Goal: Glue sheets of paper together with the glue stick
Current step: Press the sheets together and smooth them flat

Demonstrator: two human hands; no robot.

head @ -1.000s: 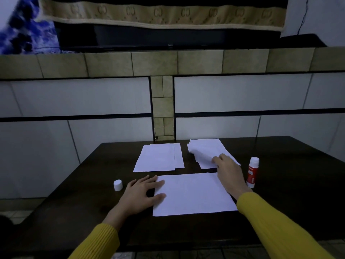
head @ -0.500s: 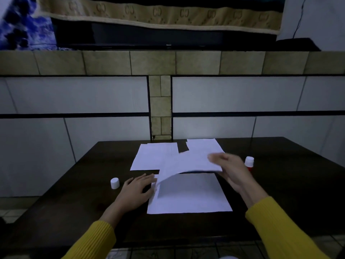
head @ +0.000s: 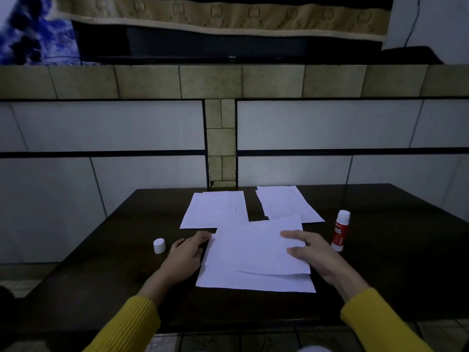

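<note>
A white top sheet [head: 251,247] lies skewed over a bottom sheet [head: 253,283] on the dark table [head: 380,262]. My right hand [head: 309,252] holds the top sheet's right edge, fingers spread on its surface. My left hand [head: 187,252] rests at the sheets' left edge, fingertips under or against the top sheet. The red and white glue stick [head: 340,231] stands upright, uncapped, just right of my right hand. Its white cap [head: 159,245] sits left of my left hand.
Two more paper piles lie farther back: a left pile [head: 213,210] and a right pile [head: 286,203]. A tiled wall [head: 127,128] rises directly behind the table. The table's near edge runs under my yellow sleeves.
My right hand lifted one sheet off the far right pile, carried it toward me and lowered it onto the near sheet. My left hand stayed at the left edge.
</note>
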